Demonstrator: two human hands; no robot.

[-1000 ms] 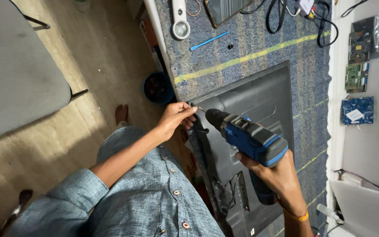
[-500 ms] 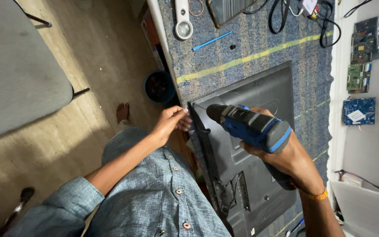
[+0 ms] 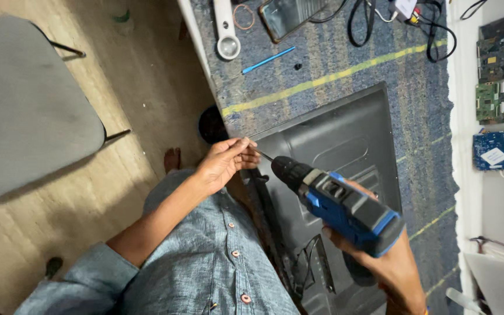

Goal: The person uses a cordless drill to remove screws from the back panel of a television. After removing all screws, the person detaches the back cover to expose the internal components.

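Blue-and-black cordless drill (image 3: 345,209) meets the near edge of a dark grey moulded plastic panel (image 3: 345,140).
Right hand (image 3: 380,265) grips the drill; left hand (image 3: 224,162) fingers pinch its bit at the panel's corner; bare blue patterned mat (image 3: 322,70) lies beyond.

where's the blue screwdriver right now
In the head view, the blue screwdriver lies on the blue mat near the top, just right of the white magnifier, above the yellow stripe.

I see table (image 3: 322,76) w/ blue-grey mat. On it: grey back panel (image 3: 345,146) at near edge; magnifier (image 3: 227,35), blue screwdriver (image 3: 266,60), black cables (image 3: 374,23) toward far edge.
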